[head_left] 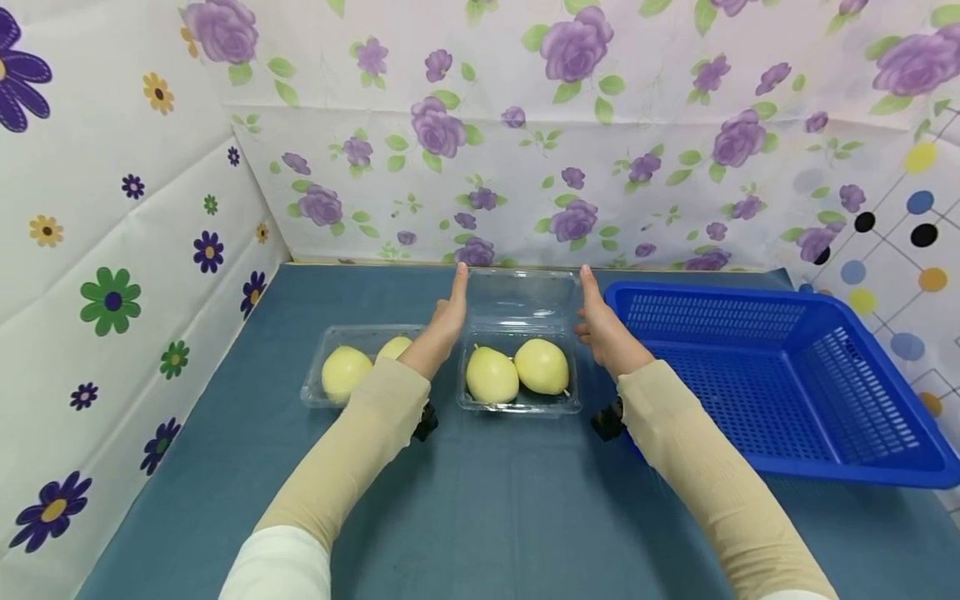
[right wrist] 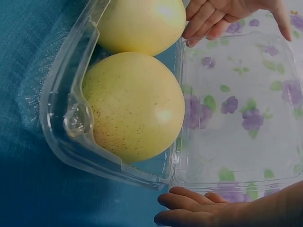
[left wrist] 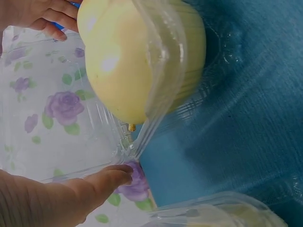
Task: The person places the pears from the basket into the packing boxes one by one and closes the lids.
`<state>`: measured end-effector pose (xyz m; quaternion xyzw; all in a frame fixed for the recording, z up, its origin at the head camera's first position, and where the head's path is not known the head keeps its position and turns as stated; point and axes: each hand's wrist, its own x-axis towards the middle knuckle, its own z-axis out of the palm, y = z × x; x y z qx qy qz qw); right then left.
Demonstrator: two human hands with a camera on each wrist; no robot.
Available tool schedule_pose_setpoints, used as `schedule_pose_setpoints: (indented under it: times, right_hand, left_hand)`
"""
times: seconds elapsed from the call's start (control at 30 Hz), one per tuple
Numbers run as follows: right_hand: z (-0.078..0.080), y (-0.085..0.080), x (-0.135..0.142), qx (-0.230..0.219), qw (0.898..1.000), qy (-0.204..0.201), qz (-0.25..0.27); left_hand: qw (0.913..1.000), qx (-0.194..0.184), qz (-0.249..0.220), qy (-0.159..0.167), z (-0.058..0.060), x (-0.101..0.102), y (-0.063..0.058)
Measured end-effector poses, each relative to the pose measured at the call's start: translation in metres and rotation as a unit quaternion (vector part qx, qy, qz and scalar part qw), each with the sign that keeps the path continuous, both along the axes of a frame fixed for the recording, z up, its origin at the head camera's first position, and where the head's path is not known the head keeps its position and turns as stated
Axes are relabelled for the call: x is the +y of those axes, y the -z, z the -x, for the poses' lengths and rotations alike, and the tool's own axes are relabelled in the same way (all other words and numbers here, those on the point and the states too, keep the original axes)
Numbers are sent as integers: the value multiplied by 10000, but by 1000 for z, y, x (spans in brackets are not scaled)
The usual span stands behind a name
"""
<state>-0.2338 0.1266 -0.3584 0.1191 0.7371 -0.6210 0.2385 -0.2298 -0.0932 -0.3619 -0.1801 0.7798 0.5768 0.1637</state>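
Observation:
Two pale yellow pears (head_left: 492, 377) lie side by side in a clear plastic clamshell box (head_left: 517, 408), whose hinged lid (head_left: 525, 293) stands raised at the back. On the left side of the lid is my left hand (head_left: 442, 329), fingers extended and nothing in its grasp. My right hand (head_left: 603, 332) mirrors it at the lid's right side, also holding nothing. In the right wrist view the fingers (right wrist: 189, 208) lie close to the box's hinge corner; contact cannot be told. A thumb or finger (left wrist: 106, 182) reaches along the lid edge in the left wrist view.
Left of the box sits another clear container (head_left: 318, 387) with two pears, partly hidden by my left arm. A blue perforated basket (head_left: 787, 467) stands at the right. Flower-patterned sheeting (head_left: 510, 167) rises behind the blue-green tabletop (head_left: 480, 517).

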Motion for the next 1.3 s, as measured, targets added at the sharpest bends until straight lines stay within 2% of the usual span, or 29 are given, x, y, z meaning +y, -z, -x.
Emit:
schedule_pose_setpoints:
  times: [0.1,0.33,0.67,0.9,1.1,1.2,1.3]
  right_hand:
    - [-1,0,1,72,9999,46,76]
    - [-8,3,0,192,9997,125,125]
    - [-17,3,-1,342,9989,148,298]
    - [-23,4,-1,169,9980,426,429]
    - [-29,6,-3,105,9971,598,464]
    - [-31,6,-5,172,9965,641,501]
    - [-33,7,-6,259,9955,715,574]
  left_hand:
    - [9999,7,56,-86,2,2,-3]
    - [9999,-94,62,-26,1,2,-5]
    - [9996,16,-262,48,-6,-1,0]
    - [9990,33,-389,196,-12,-2,5]
    - [9989,-155,-432,123,-19,-5,3]
    - [9983,-185,-497,222,-23,-7,2]
    - [9970,-90,-590,489,-27,-7,3]
